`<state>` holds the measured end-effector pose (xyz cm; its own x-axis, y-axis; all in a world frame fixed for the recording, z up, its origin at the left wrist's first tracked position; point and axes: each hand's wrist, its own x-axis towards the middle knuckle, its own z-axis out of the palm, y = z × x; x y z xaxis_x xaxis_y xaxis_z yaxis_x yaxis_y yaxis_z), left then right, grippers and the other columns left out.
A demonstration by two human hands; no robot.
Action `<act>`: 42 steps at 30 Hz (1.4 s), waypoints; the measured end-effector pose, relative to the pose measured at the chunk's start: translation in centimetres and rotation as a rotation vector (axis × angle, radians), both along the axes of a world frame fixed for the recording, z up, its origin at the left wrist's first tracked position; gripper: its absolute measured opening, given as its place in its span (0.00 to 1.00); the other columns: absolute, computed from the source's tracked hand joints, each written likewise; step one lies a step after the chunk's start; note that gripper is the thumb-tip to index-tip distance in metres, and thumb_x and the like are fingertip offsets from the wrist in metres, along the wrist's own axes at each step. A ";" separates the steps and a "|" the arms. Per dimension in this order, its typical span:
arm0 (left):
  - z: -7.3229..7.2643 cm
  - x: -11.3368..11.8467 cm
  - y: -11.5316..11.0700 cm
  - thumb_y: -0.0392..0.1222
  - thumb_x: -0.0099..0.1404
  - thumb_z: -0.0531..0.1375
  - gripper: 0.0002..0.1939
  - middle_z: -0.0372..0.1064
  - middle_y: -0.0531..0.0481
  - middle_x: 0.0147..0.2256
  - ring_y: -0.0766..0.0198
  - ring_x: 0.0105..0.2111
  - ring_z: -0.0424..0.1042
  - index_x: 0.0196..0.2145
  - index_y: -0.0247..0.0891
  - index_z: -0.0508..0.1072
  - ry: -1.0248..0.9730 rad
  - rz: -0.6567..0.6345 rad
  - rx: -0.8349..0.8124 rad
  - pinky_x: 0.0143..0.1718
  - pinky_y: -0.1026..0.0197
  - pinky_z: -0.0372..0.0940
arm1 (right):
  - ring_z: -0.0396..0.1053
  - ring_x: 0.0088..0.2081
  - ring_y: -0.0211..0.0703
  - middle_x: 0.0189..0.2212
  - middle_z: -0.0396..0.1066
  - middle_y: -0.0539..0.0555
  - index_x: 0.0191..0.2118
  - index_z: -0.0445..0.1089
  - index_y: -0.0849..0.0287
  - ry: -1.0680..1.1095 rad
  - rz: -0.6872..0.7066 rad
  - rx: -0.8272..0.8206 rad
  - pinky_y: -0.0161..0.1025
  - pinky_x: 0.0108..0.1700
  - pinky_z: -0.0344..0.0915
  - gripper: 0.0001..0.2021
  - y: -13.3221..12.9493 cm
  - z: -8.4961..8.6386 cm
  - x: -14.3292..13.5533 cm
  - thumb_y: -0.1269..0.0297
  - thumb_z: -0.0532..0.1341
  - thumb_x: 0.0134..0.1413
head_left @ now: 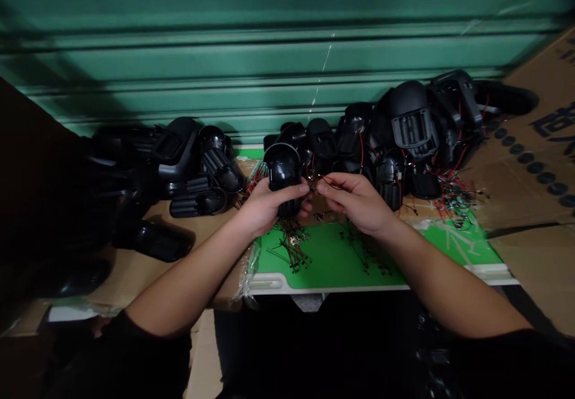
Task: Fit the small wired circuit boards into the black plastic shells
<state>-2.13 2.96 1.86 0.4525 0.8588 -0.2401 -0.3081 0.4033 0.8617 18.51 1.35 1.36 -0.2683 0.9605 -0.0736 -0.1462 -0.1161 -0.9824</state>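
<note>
My left hand (274,204) is wrapped around a glossy black plastic housing (284,168) with a rounded top, its thumb lying across the front. Close beside it, my right hand (353,198) pinches a thin dark wire (330,181) between thumb and fingertips. The two hands' fingertips nearly meet at the housing's right side; what lies between them is too small to make out. Below them on the green tabletop (323,261) lies a loose bunch of red and black wires (294,249) with small metal ends.
Black housings (213,165) are heaped on cardboard at the left. More housings with red wires (413,123) are piled along the back right, near a wire bundle (458,198). A green ribbed wall (269,57) closes off the back, and a cardboard box (534,165) stands right.
</note>
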 end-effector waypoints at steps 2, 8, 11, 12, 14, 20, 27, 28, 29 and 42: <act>0.0 -0.1 0.0 0.41 0.56 0.76 0.19 0.77 0.50 0.31 0.62 0.26 0.80 0.41 0.33 0.76 -0.008 -0.008 0.013 0.29 0.61 0.77 | 0.50 0.21 0.28 0.23 0.60 0.43 0.35 0.78 0.59 0.011 -0.015 0.001 0.34 0.22 0.42 0.17 0.1 -0.1 -0.1 0.50 0.75 0.55; 0.2 -0.1 0.0 0.38 0.53 0.76 0.20 0.76 0.51 0.29 0.63 0.25 0.79 0.40 0.32 0.76 -0.013 0.037 0.016 0.28 0.62 0.76 | 0.51 0.21 0.29 0.24 0.62 0.44 0.34 0.77 0.58 0.006 -0.098 0.032 0.34 0.22 0.44 0.16 0.4 -0.1 0.0 0.51 0.75 0.53; 0.2 0.0 0.1 0.37 0.53 0.76 0.20 0.75 0.52 0.28 0.64 0.24 0.78 0.40 0.33 0.75 -0.026 0.117 0.014 0.28 0.62 0.75 | 0.51 0.20 0.29 0.22 0.62 0.44 0.32 0.77 0.58 -0.005 -0.178 0.078 0.34 0.22 0.43 0.12 0.6 -0.1 0.5 0.56 0.74 0.52; 0.2 0.0 0.2 0.37 0.53 0.76 0.20 0.75 0.53 0.28 0.65 0.24 0.77 0.40 0.33 0.75 -0.029 0.151 0.019 0.28 0.62 0.74 | 0.51 0.20 0.29 0.22 0.62 0.44 0.32 0.77 0.58 -0.002 -0.204 0.092 0.35 0.23 0.42 0.10 0.7 0.0 0.8 0.57 0.74 0.53; 0.0 -0.1 0.4 0.37 0.53 0.76 0.20 0.75 0.53 0.29 0.65 0.25 0.78 0.41 0.33 0.75 -0.029 0.213 0.036 0.29 0.62 0.75 | 0.50 0.20 0.30 0.21 0.62 0.44 0.31 0.76 0.58 -0.003 -0.223 0.118 0.35 0.23 0.41 0.08 0.8 0.2 1.5 0.60 0.72 0.54; -0.5 -0.1 0.7 0.36 0.54 0.75 0.18 0.78 0.51 0.32 0.60 0.35 0.83 0.41 0.34 0.76 -0.051 0.270 0.099 0.42 0.58 0.76 | 0.63 0.26 0.34 0.27 0.73 0.48 0.37 0.79 0.57 -0.417 0.336 0.325 0.35 0.28 0.57 0.06 0.2 1.7 3.0 0.61 0.69 0.60; -0.2 -0.3 0.2 0.36 0.57 0.74 0.16 0.80 0.48 0.35 0.57 0.41 0.83 0.41 0.35 0.76 -0.127 0.172 0.165 0.47 0.58 0.74 | 0.78 0.45 0.48 0.45 0.83 0.56 0.52 0.82 0.54 -0.612 0.712 0.525 0.44 0.50 0.70 0.18 -0.5 2.0 3.0 0.55 0.73 0.58; -0.1 -0.3 0.1 0.36 0.57 0.74 0.16 0.79 0.49 0.34 0.58 0.41 0.83 0.41 0.35 0.76 -0.140 0.147 0.181 0.46 0.58 0.73 | 0.78 0.47 0.48 0.47 0.83 0.56 0.52 0.82 0.55 -0.564 0.660 0.491 0.44 0.50 0.70 0.17 -0.4 1.8 2.9 0.55 0.72 0.59; -0.1 -0.3 0.0 0.36 0.58 0.74 0.15 0.79 0.50 0.33 0.58 0.40 0.82 0.41 0.36 0.76 -0.152 0.124 0.196 0.46 0.58 0.73 | 0.78 0.46 0.47 0.46 0.83 0.56 0.50 0.82 0.56 -0.501 0.591 0.427 0.43 0.49 0.70 0.16 -0.3 1.6 2.6 0.54 0.71 0.61; 0.1 -0.5 -0.6 0.43 0.58 0.75 0.15 0.76 0.48 0.33 0.58 0.35 0.79 0.38 0.36 0.76 0.019 -0.072 0.368 0.42 0.56 0.72 | 0.74 0.32 0.39 0.38 0.82 0.56 0.43 0.81 0.59 0.331 -0.061 -0.329 0.35 0.32 0.68 0.17 0.5 -1.5 -0.6 0.50 0.72 0.57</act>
